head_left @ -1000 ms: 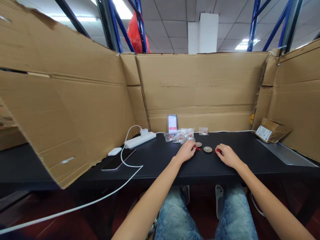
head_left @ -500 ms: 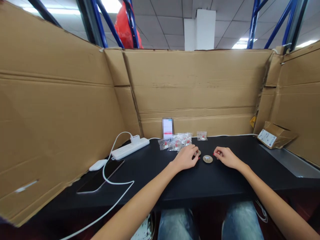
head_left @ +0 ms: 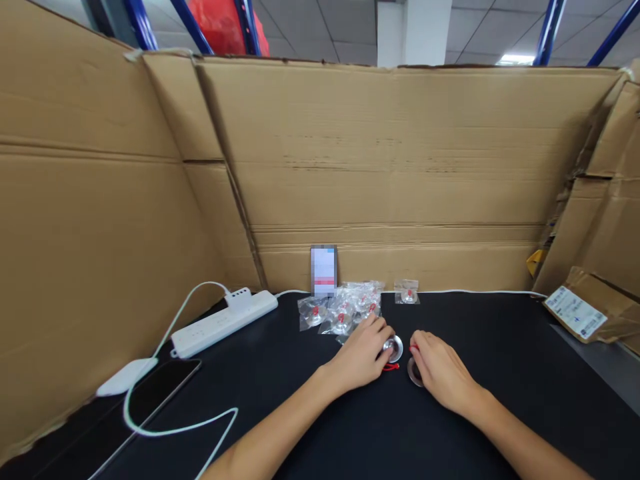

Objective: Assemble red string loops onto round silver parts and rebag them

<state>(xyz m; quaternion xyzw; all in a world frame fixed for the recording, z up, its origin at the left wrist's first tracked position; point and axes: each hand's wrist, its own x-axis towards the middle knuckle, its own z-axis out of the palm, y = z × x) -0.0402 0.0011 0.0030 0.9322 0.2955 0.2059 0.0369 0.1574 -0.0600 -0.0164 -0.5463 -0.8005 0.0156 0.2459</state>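
Near the middle of the black table, my left hand [head_left: 361, 355] has its fingers closed on the edge of a shiny, round metal disc [head_left: 395, 347] with a hollow centre. A red cord [head_left: 392, 367] hangs below its fingertips. Close by on the right, my right hand [head_left: 443, 369] is pinched at the fingertips, where a small piece of red cord [head_left: 413, 348] shows. A second round metal disc [head_left: 413, 373] lies tilted under those fingers, partly hidden by them. Several clear plastic bags [head_left: 345, 313], holding round pieces with red bits, lie just behind my left hand.
A single bag [head_left: 408, 293] lies farther back. A phone [head_left: 324, 272] leans on the cardboard wall [head_left: 400, 167]. At left are a power strip [head_left: 225, 323], white charger [head_left: 127, 377], cable and dark tablet [head_left: 165, 393]. A brown package [head_left: 580, 310] sits at right.
The view has come closer and lower. My left hand now shows a disc tipped up at its fingers. My right hand has moved in from the right, over the other disc.
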